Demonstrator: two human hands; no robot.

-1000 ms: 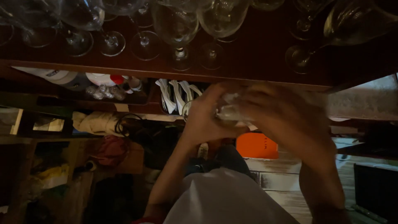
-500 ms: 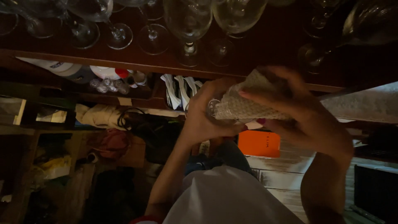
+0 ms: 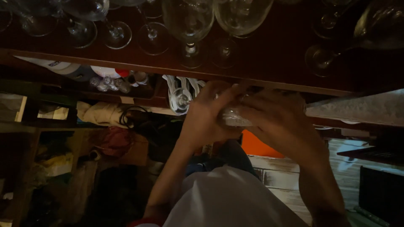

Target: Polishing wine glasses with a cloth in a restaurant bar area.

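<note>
Glass (image 3: 235, 117), clear and small, sits clamped between my left hand (image 3: 206, 117) and right hand (image 3: 277, 126), fingers wrapped tight, just below the dark desk (image 3: 269, 63); wiping looks midway, shelving remains

clear glass (image 3: 235, 117), perhaps cloth-wrapped, lying sideways, mostly hidden, just below the dark counter edge

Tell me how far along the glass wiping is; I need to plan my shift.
Done, it seems: wine glasses stand on the dark counter. In hand: both the left hand and right hand grip one glass. No further glasses awaiting wiping can be made out.
</note>
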